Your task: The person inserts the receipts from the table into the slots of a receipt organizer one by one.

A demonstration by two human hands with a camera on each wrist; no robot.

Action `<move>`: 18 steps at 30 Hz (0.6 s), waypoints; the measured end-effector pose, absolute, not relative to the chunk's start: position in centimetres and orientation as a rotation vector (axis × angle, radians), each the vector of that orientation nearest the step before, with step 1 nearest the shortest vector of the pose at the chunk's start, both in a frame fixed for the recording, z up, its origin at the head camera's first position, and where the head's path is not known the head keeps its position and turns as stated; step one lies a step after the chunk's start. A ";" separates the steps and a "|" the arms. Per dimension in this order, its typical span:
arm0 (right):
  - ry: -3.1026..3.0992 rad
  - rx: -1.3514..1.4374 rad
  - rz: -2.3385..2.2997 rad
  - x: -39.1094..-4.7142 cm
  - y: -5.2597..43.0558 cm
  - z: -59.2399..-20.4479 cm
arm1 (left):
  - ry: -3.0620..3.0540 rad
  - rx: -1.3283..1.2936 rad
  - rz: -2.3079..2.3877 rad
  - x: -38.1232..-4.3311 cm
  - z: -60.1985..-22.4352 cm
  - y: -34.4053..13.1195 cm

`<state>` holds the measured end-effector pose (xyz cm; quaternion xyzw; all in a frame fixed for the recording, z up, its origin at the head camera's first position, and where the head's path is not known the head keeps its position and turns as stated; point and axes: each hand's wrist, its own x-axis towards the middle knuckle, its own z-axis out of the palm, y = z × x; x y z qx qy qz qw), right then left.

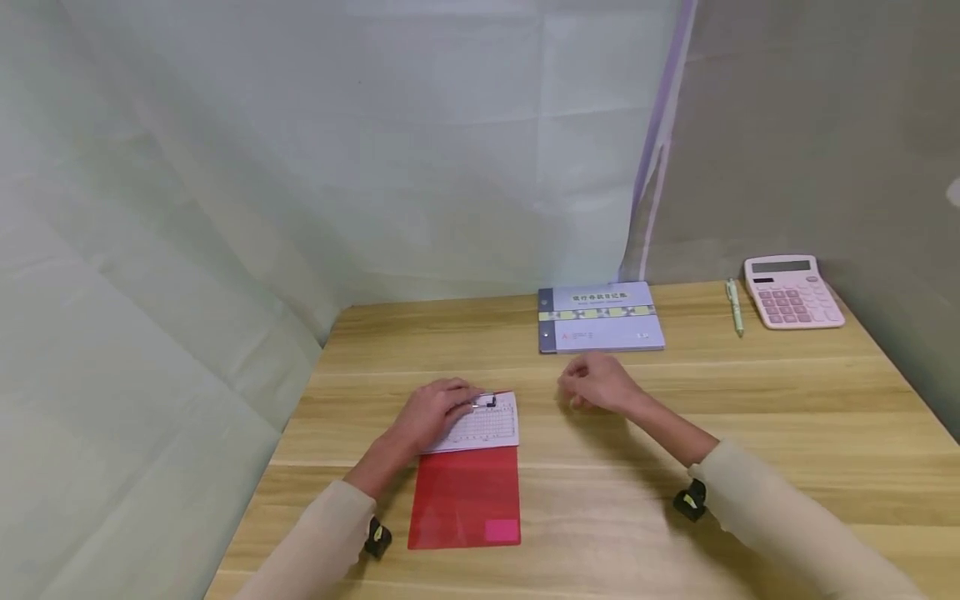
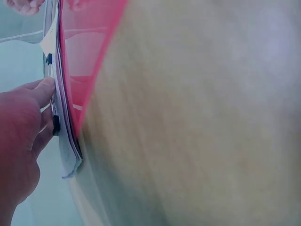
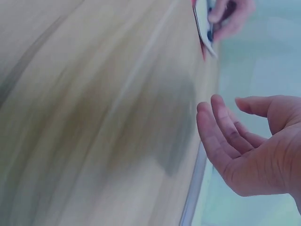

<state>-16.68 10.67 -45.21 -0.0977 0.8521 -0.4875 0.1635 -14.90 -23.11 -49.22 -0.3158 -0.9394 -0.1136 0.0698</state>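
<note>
A red clip folder lies on the table with a pink patch at its lower right corner. White printed forms cover its upper part, and at their top is a metal clip with black ends. My left hand is on this clip, thumb and fingers pinching it in the left wrist view, and hides part of the forms. Off to the right, my right hand is held above the table, holding nothing, its fingers loosely bent. It is nearest to a bound account book, which lies just behind it.
A pale green pen and a pink calculator lie at the back right of the wooden table. Light cloth curtains hang along the back and left. Dark wrist straps show at both sleeves.
</note>
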 end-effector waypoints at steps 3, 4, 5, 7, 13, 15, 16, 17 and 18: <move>2.531 -0.370 -1.339 -16.6 12.7 -44.8 | -2.832 -0.969 -0.329 -15.1 -49.1 -23.1; 2.571 -0.416 -1.313 -16.5 13.4 -44.7 | -2.835 -0.974 -0.328 -15.1 -49.0 -23.2; 2.614 -0.467 -1.281 -16.4 14.1 -44.6 | -2.839 -0.978 -0.325 -15.1 -49.0 -23.2; 2.706 -0.562 -1.201 -16.0 15.4 -44.5 | -2.847 -0.982 -0.323 -15.2 -48.9 -23.2; 2.835 -0.821 -1.064 -15.1 19.1 -44.9 | -2.899 -0.945 -0.328 -15.0 -48.6 -23.5; 2.833 -0.868 -1.049 -14.8 20.3 -45.1 | -2.932 -0.911 -0.330 -14.8 -48.5 -23.7; 2.828 -0.888 -1.042 -14.6 20.8 -45.3 | -2.949 -0.886 -0.329 -14.6 -48.4 -23.8; 2.824 -0.909 -1.041 -14.3 21.4 -45.4 | -2.971 -0.858 -0.334 -14.5 -48.3 -24.0; 2.819 -0.928 -1.041 -14.1 21.8 -45.6 | -2.987 -0.833 -0.341 -14.3 -48.2 -24.1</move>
